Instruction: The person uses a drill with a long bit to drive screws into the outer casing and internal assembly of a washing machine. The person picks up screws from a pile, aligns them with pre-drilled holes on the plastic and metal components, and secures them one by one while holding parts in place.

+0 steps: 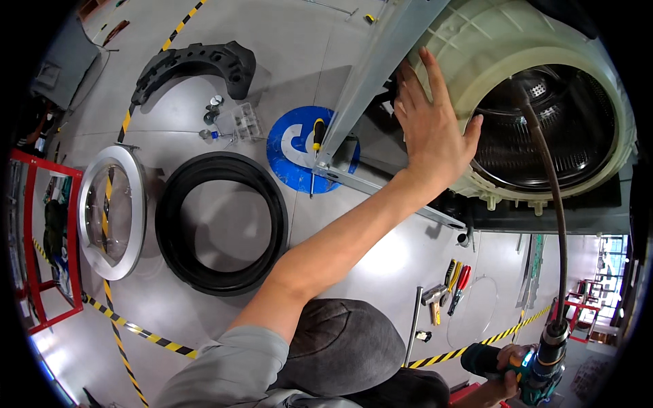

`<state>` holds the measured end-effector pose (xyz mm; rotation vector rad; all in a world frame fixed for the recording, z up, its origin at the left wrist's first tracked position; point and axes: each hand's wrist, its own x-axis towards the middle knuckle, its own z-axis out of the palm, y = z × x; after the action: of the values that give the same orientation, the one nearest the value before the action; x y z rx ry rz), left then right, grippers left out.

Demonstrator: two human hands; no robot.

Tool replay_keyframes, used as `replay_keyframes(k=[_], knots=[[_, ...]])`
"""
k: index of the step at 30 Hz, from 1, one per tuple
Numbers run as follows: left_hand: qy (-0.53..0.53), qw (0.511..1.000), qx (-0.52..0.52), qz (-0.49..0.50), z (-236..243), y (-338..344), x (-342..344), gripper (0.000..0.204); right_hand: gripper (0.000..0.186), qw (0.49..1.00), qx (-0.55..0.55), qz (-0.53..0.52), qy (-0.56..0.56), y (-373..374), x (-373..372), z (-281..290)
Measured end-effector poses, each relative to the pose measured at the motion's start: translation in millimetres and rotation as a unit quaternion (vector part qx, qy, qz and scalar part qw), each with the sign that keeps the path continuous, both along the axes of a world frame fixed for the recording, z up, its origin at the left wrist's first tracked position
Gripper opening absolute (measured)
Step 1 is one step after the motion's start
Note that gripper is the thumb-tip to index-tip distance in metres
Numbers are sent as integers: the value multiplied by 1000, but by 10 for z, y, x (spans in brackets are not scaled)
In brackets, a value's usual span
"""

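Note:
My left hand (435,132) rests with fingers spread on the pale plastic tub (469,41) of a front-loading washing machine, beside its round opening. Low on the right, my right hand (509,377) grips a green and black cordless drill (544,370). A long brown flexible shaft (554,197) rises from the drill's chuck. Its upper end reaches into the perforated metal drum (578,146), and its tip is hard to make out there. Left of the tub stands the machine's grey metal frame (364,85).
On the floor lie a black rubber door seal (163,221), a round door (138,204), a dark curved counterweight (194,56), a parts box (248,122), a screwdriver (318,136), a hammer (433,296) and several pliers. A red rack (30,238) stands far left.

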<state>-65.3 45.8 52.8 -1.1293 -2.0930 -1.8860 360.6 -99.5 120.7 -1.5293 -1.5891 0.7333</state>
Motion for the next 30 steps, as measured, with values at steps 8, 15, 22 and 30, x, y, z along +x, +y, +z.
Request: replay_keyframes(k=[8,15,22,30], knots=[[19,1000,19,8,-109,-98,-155,103,33,999,9,44,9,252,-189,27],[129,978,36,-161,-856,-1009,-77,42,34,996,-27,83,-7,441,-353,-34],[144,895,-386,173,-2685,-2216,-2685,12,34,990,-90,108,13,365,-664,-309],[47,729,-683,-8,-3635,-1832,-3870,36,35,986,-114,110,55,226,-619,-375]])
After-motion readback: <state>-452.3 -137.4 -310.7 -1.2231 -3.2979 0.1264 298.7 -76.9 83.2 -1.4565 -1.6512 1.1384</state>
